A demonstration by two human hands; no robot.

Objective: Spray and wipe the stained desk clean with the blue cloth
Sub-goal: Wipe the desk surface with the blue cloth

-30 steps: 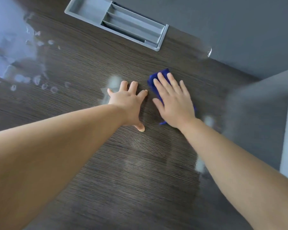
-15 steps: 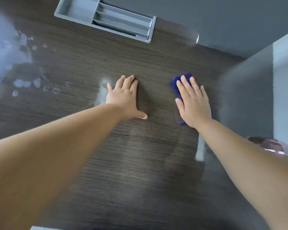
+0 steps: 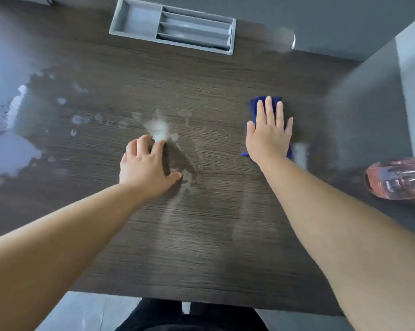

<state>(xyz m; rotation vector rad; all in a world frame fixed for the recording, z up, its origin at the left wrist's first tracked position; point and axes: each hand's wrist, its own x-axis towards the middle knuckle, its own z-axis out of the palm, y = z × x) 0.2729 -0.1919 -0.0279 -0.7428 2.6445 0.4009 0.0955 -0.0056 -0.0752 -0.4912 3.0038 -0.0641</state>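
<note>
Right hand [image 3: 268,137]: fingers flat, spread, pressing blue cloth [image 3: 258,106] on tabletop [image 3: 201,235].
Left hand [image 3: 145,168]: fingers loosely curled, resting near white stain [image 3: 158,129].

The right hand [image 3: 268,137] is pressing flat on the cloth [image 3: 265,103], fingers extended toward 12 o'clock. The left hand [image 3: 145,168] is resting palm-down on the desk [image 3: 213,235], at 9 o'clock from the cloth. White residue [image 3: 158,130] is lying at its fingertips.

Desk [image 3: 213,235] dark brown, fine horizontal woodgrain, whitish smears and droplet marks; cloth [image 3: 256,105] deep blue; tray [image 3: 139,20] plain light grey; bottle [image 3: 393,177] translucent pink; wall [image 3: 333,20] flat dark grey; trousers [image 3: 192,318] black
</note>
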